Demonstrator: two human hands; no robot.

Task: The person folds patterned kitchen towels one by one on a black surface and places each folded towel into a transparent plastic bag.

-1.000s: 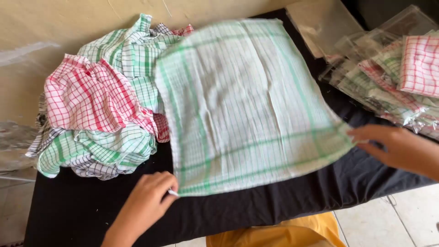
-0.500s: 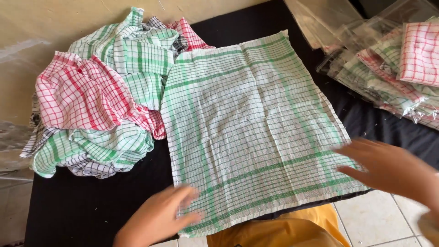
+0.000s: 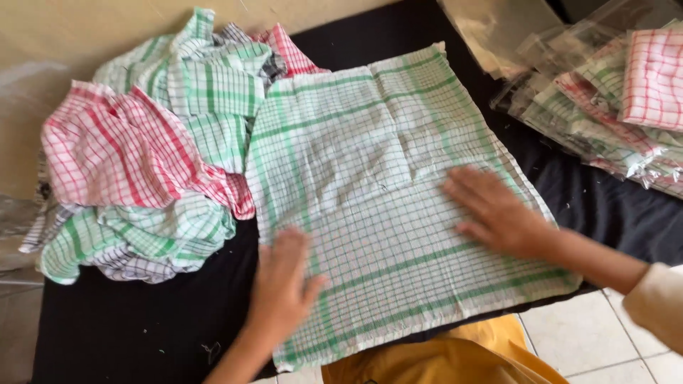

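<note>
A white cloth with green checks (image 3: 370, 156) lies spread flat on the black table (image 3: 128, 327). My left hand (image 3: 284, 284) rests palm down on the cloth's near left part, fingers apart. My right hand (image 3: 498, 213) presses flat on its right half, fingers spread and blurred. Neither hand grips anything. The cloth's near edge hangs slightly over the table's front edge.
A heap of crumpled red, green and grey checked cloths (image 3: 142, 156) sits to the left, touching the flat cloth. Clear plastic bags with folded checked cloths (image 3: 626, 107) are stacked at the right. A tiled floor (image 3: 612, 341) shows at the lower right.
The cloth, held up by its near corners, has dropped flat onto the table. Both hands let go of it and now lie flat on top, moving across it.
</note>
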